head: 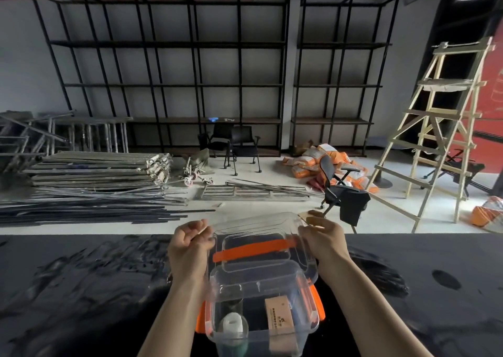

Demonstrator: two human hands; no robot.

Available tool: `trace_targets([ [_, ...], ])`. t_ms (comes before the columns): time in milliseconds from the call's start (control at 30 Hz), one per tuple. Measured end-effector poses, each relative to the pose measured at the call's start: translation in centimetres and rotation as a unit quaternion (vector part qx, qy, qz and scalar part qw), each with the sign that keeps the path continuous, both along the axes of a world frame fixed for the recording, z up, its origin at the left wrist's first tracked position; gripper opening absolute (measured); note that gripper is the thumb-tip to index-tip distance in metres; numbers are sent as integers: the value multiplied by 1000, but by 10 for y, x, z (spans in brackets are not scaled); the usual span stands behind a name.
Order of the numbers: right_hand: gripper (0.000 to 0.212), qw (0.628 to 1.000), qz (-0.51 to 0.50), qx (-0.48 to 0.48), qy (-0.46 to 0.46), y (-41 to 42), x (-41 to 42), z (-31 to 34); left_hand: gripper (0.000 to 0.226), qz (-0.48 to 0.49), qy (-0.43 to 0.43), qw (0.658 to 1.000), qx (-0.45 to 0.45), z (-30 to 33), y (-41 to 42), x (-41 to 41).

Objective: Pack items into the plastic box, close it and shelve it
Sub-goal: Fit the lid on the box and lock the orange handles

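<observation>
A clear plastic box (304, 326) with orange side latches stands on the dark table right in front of me. Inside it I see a white-capped bottle (232, 325) at the left and a tan carton (280, 313) at the right. Its clear lid (253, 224), with an orange handle (253, 249) across the top, is tilted up above the box's far edge. My left hand (190, 248) grips the lid's left side and my right hand (322, 238) grips its right side.
The dark, marbled table (81, 288) spreads wide to both sides. Beyond it lie metal bars and frames (95, 182) on the floor, black chairs (340, 190), orange bags (326, 161), a wooden ladder (441, 128), and black shelving (174, 71) along the back wall.
</observation>
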State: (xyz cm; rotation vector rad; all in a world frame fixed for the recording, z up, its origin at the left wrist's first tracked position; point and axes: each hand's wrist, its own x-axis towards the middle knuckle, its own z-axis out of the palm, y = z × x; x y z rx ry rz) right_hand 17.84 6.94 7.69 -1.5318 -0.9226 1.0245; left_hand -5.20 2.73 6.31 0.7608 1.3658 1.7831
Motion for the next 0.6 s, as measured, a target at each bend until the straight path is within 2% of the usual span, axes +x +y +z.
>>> trace_targets([
  [233,14,999,3,-6,-43,-5,7,-26,44,-59,40,997,21,-27,-5,-13],
  [333,22,989,-11,-6,-148,-13,-3,-41,47,-76,52,996,9,-45,-12,-11],
  [433,29,983,-17,-20,-183,-27,-14,-54,49,-80,77,994,-2,-68,-16,-2],
  [533,24,980,-19,-24,-196,-28,-17,-70,49,-75,73,995,-11,-83,-16,-1],
  [600,19,978,-9,-16,-209,-26,-17,-78,48,-67,109,992,-21,-86,-16,-1],
])
